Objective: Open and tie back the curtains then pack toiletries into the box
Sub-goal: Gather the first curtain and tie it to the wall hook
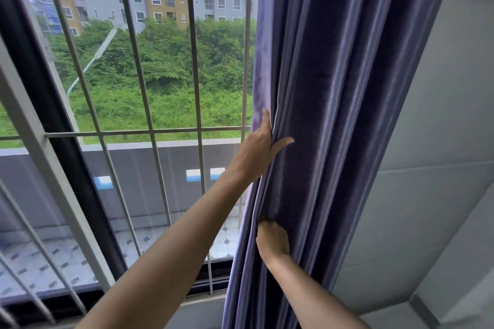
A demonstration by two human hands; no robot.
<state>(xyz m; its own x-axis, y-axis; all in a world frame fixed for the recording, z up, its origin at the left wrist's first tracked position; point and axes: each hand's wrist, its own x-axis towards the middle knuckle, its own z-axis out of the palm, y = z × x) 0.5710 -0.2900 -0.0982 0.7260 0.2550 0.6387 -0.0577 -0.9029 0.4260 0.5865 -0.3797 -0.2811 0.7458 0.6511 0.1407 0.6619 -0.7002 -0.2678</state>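
Gripped the curtain [334,88] beside the window bars [149,131]: left hand [260,147] above, right hand [272,242] below.

- Curtain [334,115] bunched at right, hanging in thick folds just beside the wall [427,168]; little gap shows between them.
- Left of the curtain: window bars [149,104] stand close together, blocking passage outward.
- Left hand [260,147] and right hand [272,242] occupy the curtain's left edge; its right-hand folds are unobstructed.
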